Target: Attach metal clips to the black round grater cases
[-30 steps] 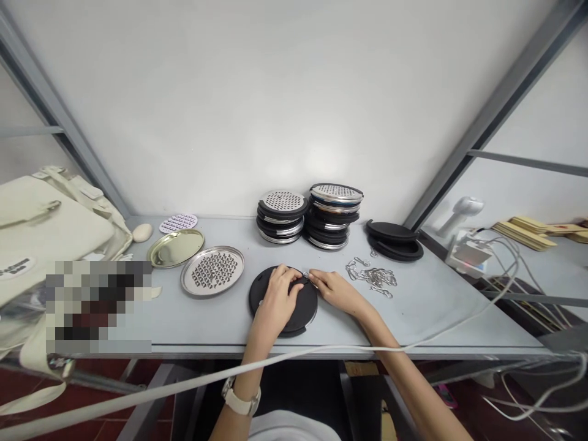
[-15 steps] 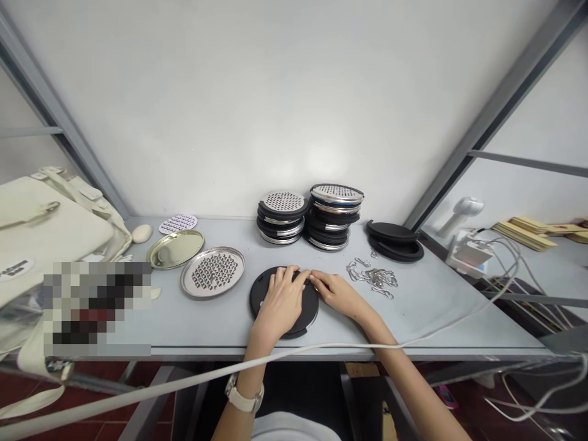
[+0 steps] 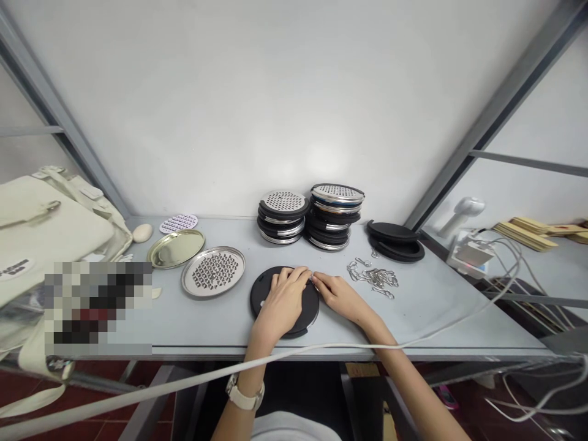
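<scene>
Right in front of us on the desk, a round black disc lies near the front edge, and both hands are on it. The left hand, a pale-banded watch at its wrist, sprawls across the top, fingers bent towards the far right rim; whether they grip anything, I can't tell. The right hand meets them there, fingers drawn in narrow at a tiny pale glint, too small to make out, so I can't say if it's held. Just right, a heap of metal clips, with two black round pieces behind. At the back, two stacks of graters stand side by side! Over left, a toothed metal plate sits beside a gold-toned dish, and a white cable sweeps across the front, nearer us than the disc.
</scene>
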Demonstrator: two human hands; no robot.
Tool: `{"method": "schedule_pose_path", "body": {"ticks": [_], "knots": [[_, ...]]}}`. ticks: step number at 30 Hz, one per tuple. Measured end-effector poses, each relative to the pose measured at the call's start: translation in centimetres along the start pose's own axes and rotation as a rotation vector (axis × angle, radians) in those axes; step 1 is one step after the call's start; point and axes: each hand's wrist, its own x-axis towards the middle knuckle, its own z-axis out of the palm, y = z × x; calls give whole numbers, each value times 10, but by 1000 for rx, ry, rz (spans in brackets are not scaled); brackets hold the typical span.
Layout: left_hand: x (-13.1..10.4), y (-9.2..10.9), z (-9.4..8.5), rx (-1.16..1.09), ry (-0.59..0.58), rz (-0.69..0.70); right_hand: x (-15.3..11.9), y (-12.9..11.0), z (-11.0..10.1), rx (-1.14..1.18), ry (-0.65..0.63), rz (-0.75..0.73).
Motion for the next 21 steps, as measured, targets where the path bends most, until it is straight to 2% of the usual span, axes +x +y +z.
{"method": "schedule_pose_path", "body": {"ticks": [4, 21], "knots": [[0, -3, 1, -15, -38, 41, -1, 1, 0, 24, -5, -6], [3, -3, 2, -13, -53, 24, -5, -1, 4, 9, 33, -1]]}}
